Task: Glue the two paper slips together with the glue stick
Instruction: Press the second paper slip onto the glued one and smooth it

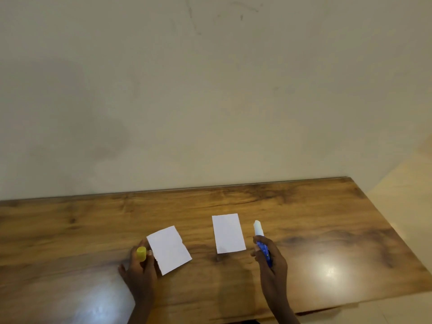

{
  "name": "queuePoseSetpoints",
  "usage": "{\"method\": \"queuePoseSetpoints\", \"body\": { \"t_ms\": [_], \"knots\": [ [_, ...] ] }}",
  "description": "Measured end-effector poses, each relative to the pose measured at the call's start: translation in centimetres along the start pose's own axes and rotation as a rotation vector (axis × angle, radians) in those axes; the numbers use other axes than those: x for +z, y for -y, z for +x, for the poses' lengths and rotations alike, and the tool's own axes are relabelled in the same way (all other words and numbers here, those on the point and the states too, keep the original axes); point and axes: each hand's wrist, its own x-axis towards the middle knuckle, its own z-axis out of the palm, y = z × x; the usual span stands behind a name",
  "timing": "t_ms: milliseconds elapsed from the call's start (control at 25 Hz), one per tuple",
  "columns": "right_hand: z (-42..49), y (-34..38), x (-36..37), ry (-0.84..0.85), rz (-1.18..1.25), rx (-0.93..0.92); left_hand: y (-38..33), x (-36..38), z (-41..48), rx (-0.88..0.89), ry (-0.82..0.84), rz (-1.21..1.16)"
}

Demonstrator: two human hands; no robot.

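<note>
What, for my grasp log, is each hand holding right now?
Left hand: fingers curled round the yellow cap.
Right hand: gripping the uncapped glue stick, tip pointing away from the person.

You are in a plain indoor room, at a desk-like spot; whether it is a home or an office cannot be told. A wooden table (304,218) with a dark-grained, glossy top fills the lower half of the frame. Its far edge meets a bare beige wall (210,90), which takes the whole upper half and bears faint scuffs near the top centre. At the right edge a pale floor (409,195) shows beyond the table's corner. Stationery marks it as a work surface: a left paper slip (168,250), a right paper slip (228,233) and a glue stick (257,228).
</note>
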Motion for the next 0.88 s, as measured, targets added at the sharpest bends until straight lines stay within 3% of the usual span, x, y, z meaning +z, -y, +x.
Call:
{"method": "queuePoseSetpoints", "body": {
  "t_ms": [240,360,440,680,880],
  "knots": [
    [1.3,1.1,-1.6,-0.028,0.113,-0.043,-0.6,-1.6,0.3,-0.077,0.157,-0.376],
    [2.4,0.9,-2.4,-0.043,0.234,0.002,-2.0,-1.8,0.1,-0.083,0.124,-0.232],
    [3.5,0.5,-3.0,-0.064,0.285,0.037,-3.7,-0.9,-0.8,0.003,0.143,-0.148],
    [7.2,-0.8,-5.9,-0.065,0.237,0.015,-10.7,8.7,-8.4,0.368,0.470,-0.052],
    [9.5,-2.8,-7.9,0.015,0.030,-0.019,-12.7,16.0,-13.2,0.463,0.625,0.170]
  ]
}}
